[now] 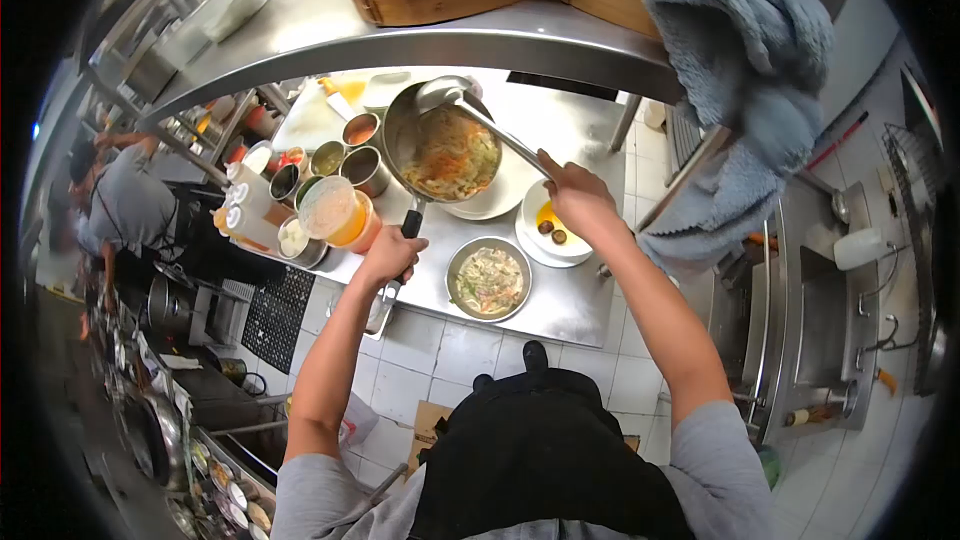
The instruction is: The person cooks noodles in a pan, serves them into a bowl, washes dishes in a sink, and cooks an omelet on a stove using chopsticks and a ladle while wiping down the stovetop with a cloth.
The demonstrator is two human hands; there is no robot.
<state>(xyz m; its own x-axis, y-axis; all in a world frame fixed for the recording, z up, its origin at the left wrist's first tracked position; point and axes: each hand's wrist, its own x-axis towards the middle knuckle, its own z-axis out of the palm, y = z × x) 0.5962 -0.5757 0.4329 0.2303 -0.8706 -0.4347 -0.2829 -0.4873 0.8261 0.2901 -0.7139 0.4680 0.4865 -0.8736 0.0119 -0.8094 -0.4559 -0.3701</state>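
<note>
My left hand (pixel 392 257) is closed round the black handle of a frying pan (pixel 402 125), which is tilted over a white plate (pixel 492 202). Cooked food with orange and pale shreds (pixel 450 153) lies in the pan. My right hand (pixel 580 198) grips the long handle of a metal ladle (pixel 443 93), whose bowl is at the pan's far edge. Below the right hand is a white bowl (pixel 537 198) with yellow liquid and small brown pieces. Nearer me, a round metal bowl (pixel 490 279) holds a pale mixture with green bits.
Metal containers (pixel 364 170), a tub of orange liquid (pixel 335 212) and squeeze bottles (pixel 250 225) crowd the left side. A steel shelf (pixel 420 48) crosses above the table. A grey towel (pixel 745 40) hangs at right. Another person (pixel 135 185) stands far left.
</note>
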